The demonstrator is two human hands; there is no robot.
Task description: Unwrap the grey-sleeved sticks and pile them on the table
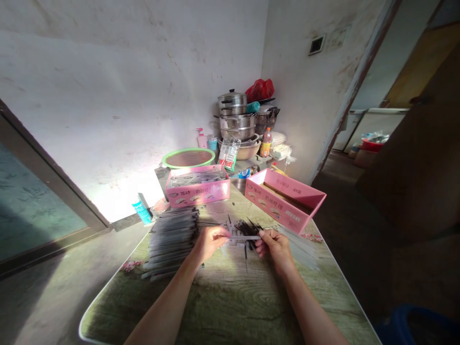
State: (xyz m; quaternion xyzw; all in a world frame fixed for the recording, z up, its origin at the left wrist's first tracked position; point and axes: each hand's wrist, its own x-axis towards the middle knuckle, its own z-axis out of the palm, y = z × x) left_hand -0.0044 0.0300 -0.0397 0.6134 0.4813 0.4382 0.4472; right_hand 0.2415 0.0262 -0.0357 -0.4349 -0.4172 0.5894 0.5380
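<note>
The left hand's (212,241) fingers and the right hand's (276,247) fingers pinch one pale strip (245,237) at its two ends, above the bench (237,299). Just beyond lies one dark heap (248,226). One grey pile (170,242) spreads left, one paler pile (301,250) right. Farther out stand two pink boxes (199,195), the left filled.

A slim, pale grey strip (245,237) is being held level, running left to right. Just beyond it, thin black sticks (248,226) are lying in a loose, crisscrossed heap. On the left, grey strips (171,244) are forming a broad stack; on the right, translucent strips (301,250) are lying slantwise.
</note>
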